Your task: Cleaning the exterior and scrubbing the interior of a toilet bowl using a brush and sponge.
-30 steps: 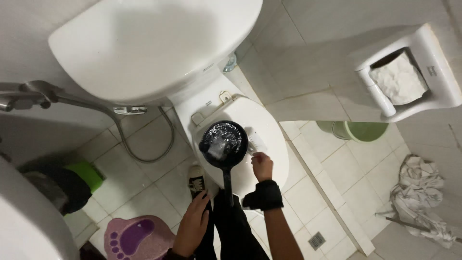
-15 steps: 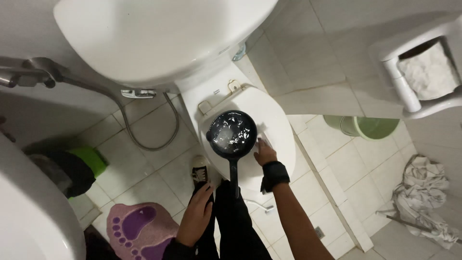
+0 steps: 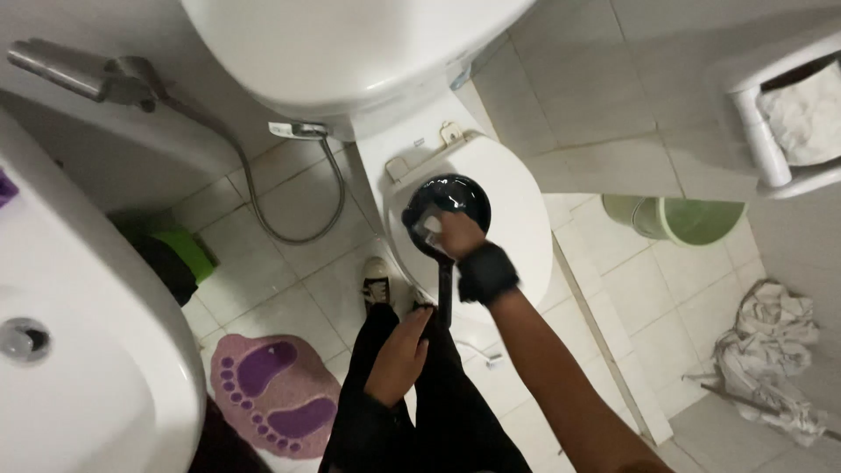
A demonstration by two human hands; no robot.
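A black frying pan (image 3: pixel 460 194) sits over the closed white toilet lid (image 3: pixel 517 201), its handle (image 3: pixel 445 293) pointing toward me. My right hand (image 3: pixel 457 235), with a black wristband, presses inside the pan and holds a small white pad (image 3: pixel 428 228) against the pan's surface. My left hand (image 3: pixel 399 355) is lower down by my black trousers, fingers curled at the end of the handle. The pad is mostly hidden under my fingers.
The toilet tank (image 3: pixel 350 44) is above, with a spray hose (image 3: pixel 289 219) at its left. A white sink (image 3: pixel 79 350) fills the left edge. On the tiled floor are a pink footprint mat (image 3: pixel 272 390), a green bucket (image 3: pixel 692 219) and a crumpled cloth (image 3: pixel 771 350). A paper holder (image 3: pixel 788 114) is at the right.
My right hand has moved from the pan's lower rim up into the pan. The view has shifted closer and to the right. My left hand stays at the handle.
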